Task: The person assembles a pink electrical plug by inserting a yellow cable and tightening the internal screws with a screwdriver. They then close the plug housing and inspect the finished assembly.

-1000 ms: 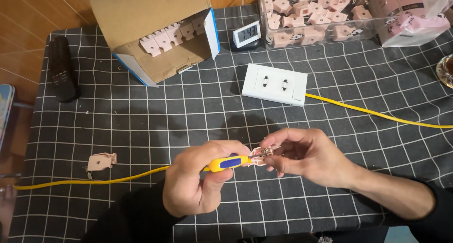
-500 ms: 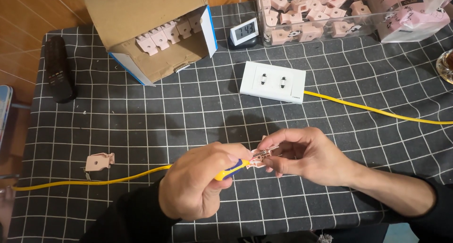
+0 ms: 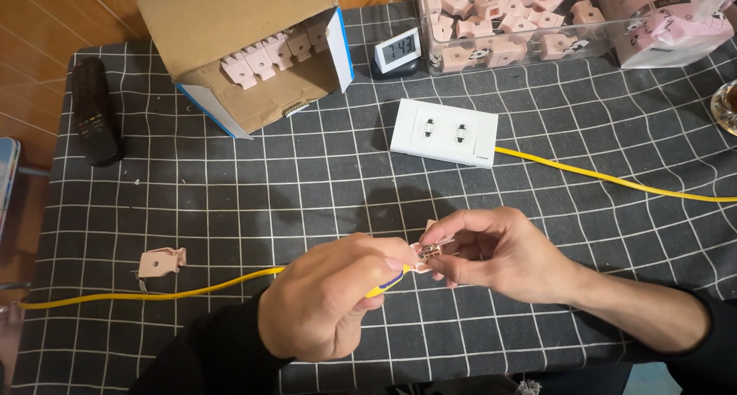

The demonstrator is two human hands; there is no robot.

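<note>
Lower centre: the right hand (image 3: 499,253) pinches a small pink plug part (image 3: 427,253) in its fingers; the left hand (image 3: 330,303) fingers grip a yellow-handled screwdriver (image 3: 388,284) against it.

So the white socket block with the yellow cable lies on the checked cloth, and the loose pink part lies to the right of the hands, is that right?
Not quite. The head view shows the loose pink part to the left of the hands, near the yellow cable. The white socket block does lie on the checked cloth.

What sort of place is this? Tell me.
Likely a home assembly workbench: an open cardboard box of pink plastic plug parts, a clear bin of more pink parts, and a white socket block on yellow cable.
</note>
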